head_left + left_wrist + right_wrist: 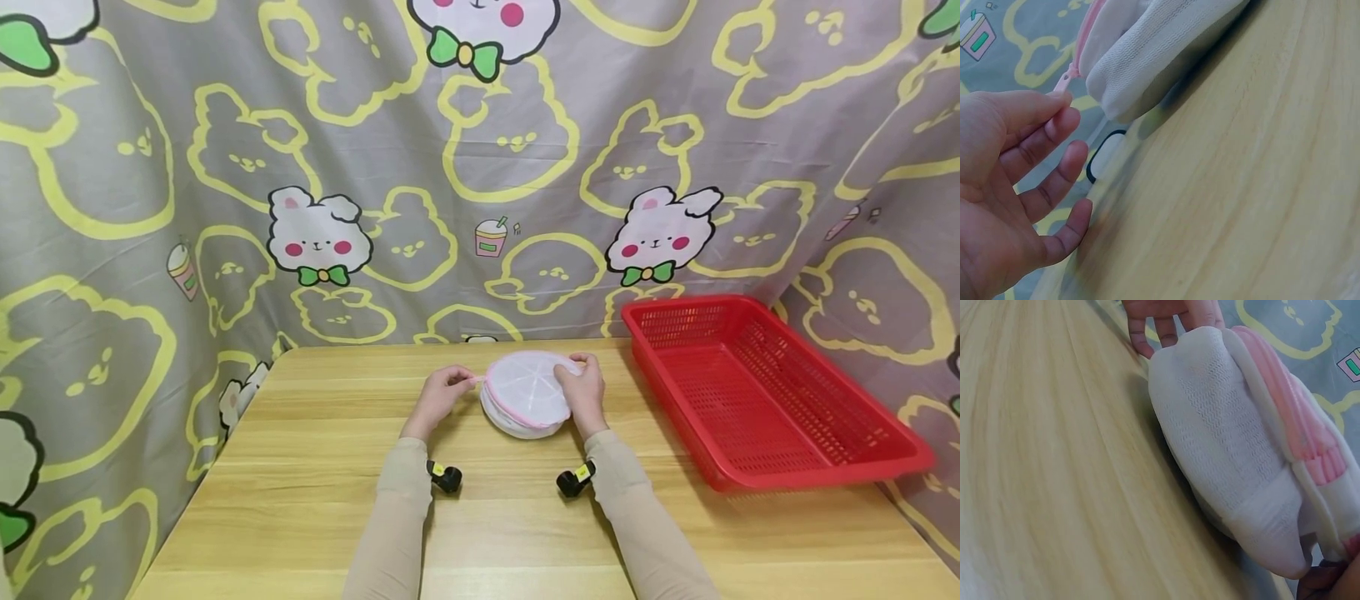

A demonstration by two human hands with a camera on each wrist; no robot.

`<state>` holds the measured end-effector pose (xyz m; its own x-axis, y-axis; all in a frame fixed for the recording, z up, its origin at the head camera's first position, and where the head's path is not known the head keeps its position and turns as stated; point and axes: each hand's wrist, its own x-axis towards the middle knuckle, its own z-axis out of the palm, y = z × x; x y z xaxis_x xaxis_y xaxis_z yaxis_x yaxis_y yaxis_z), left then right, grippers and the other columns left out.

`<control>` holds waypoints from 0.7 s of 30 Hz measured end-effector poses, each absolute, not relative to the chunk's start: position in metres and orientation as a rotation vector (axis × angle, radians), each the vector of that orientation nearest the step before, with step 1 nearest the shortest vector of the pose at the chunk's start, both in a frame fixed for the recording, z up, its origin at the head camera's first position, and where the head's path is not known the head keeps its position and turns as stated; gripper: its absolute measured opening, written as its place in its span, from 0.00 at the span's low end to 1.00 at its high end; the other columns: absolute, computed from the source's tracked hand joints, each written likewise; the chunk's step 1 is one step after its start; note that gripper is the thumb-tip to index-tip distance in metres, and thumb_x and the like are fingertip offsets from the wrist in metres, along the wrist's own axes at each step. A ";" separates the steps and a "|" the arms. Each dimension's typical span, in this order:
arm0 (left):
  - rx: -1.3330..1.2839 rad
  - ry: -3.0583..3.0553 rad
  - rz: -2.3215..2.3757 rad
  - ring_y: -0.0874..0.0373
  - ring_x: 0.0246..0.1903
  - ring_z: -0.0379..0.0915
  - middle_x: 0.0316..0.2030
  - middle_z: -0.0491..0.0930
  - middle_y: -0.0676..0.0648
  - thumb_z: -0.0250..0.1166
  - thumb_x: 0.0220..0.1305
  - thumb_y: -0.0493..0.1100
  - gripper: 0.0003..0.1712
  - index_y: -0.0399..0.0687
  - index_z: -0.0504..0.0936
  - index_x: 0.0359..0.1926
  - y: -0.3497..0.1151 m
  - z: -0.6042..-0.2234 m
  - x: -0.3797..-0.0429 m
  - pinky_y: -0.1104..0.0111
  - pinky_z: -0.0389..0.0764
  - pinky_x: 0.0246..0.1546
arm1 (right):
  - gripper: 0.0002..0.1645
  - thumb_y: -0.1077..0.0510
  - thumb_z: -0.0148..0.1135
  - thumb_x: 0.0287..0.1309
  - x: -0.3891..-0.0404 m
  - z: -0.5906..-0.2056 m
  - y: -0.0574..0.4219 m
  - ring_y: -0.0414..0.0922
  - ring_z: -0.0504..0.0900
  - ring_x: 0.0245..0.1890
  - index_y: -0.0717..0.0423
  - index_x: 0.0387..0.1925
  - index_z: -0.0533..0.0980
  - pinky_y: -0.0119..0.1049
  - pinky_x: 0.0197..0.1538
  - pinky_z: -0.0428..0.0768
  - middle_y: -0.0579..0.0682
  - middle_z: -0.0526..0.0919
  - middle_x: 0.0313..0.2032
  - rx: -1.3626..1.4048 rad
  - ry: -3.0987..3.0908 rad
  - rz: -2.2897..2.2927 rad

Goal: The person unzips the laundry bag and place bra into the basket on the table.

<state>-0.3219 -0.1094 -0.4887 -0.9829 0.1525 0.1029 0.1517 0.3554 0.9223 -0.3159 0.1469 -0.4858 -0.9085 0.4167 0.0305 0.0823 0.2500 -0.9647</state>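
A round white mesh laundry bag [528,390] with a pink zipper round its top edge sits on the wooden table. My left hand [441,395] is at its left side, thumb and forefinger pinching the pink zipper pull [1064,81]; the other fingers are spread apart. On the opposite side my right hand [587,392] grips the rim, thumb on top and fingers round the far edge. The right wrist view shows the bag's mesh side wall [1216,425] and pink zipper [1285,400] close up, with only a little of the right hand showing at the lower right corner.
A red perforated plastic basket [780,400] stands at the right of the table [300,500], its near corner close to my right forearm. A grey curtain [517,275] with cartoon rabbits hangs behind the table and along both sides.
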 end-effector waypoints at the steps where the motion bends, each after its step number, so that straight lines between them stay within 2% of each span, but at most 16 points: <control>1: 0.286 2.584 1.764 0.56 0.35 0.74 0.35 0.82 0.46 0.64 0.65 0.40 0.06 0.42 0.83 0.38 -0.110 -0.488 -0.322 0.69 0.73 0.34 | 0.25 0.56 0.62 0.52 -0.316 -0.485 0.147 0.53 0.73 0.48 0.58 0.53 0.70 0.42 0.52 0.72 0.61 0.76 0.50 -0.462 -2.256 1.704; 6: 0.259 2.574 1.783 0.59 0.34 0.72 0.36 0.82 0.47 0.64 0.64 0.41 0.06 0.44 0.84 0.38 -0.111 -0.488 -0.323 0.69 0.74 0.35 | 0.21 0.53 0.60 0.54 -0.316 -0.482 0.149 0.46 0.74 0.35 0.57 0.50 0.73 0.32 0.38 0.72 0.53 0.76 0.36 -0.469 -2.265 1.718; 9: 0.260 2.577 1.796 0.57 0.34 0.72 0.35 0.81 0.46 0.65 0.64 0.41 0.06 0.43 0.84 0.38 -0.111 -0.488 -0.323 0.69 0.74 0.32 | 0.19 0.52 0.60 0.55 -0.317 -0.481 0.150 0.42 0.73 0.30 0.57 0.47 0.74 0.29 0.34 0.73 0.48 0.75 0.31 -0.467 -2.251 1.750; 15: 0.214 2.588 1.832 0.57 0.33 0.73 0.33 0.81 0.47 0.65 0.64 0.41 0.07 0.41 0.84 0.38 -0.110 -0.489 -0.322 0.72 0.72 0.27 | 0.19 0.52 0.60 0.57 -0.316 -0.480 0.154 0.41 0.72 0.32 0.57 0.47 0.73 0.28 0.35 0.73 0.48 0.73 0.33 -0.447 -2.251 1.832; 21: 0.135 2.620 1.850 0.60 0.32 0.72 0.34 0.81 0.46 0.66 0.63 0.41 0.07 0.41 0.84 0.37 -0.103 -0.490 -0.324 0.72 0.74 0.33 | 0.21 0.51 0.59 0.59 -0.316 -0.479 0.156 0.43 0.73 0.36 0.59 0.49 0.72 0.28 0.37 0.73 0.52 0.74 0.37 -0.449 -2.294 1.832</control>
<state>-0.3236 -0.1034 -0.4898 -0.9941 0.0295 0.1043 0.1082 0.3332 0.9366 -0.3159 0.1558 -0.4789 -0.9399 0.3374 -0.0526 0.1259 0.1992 -0.9718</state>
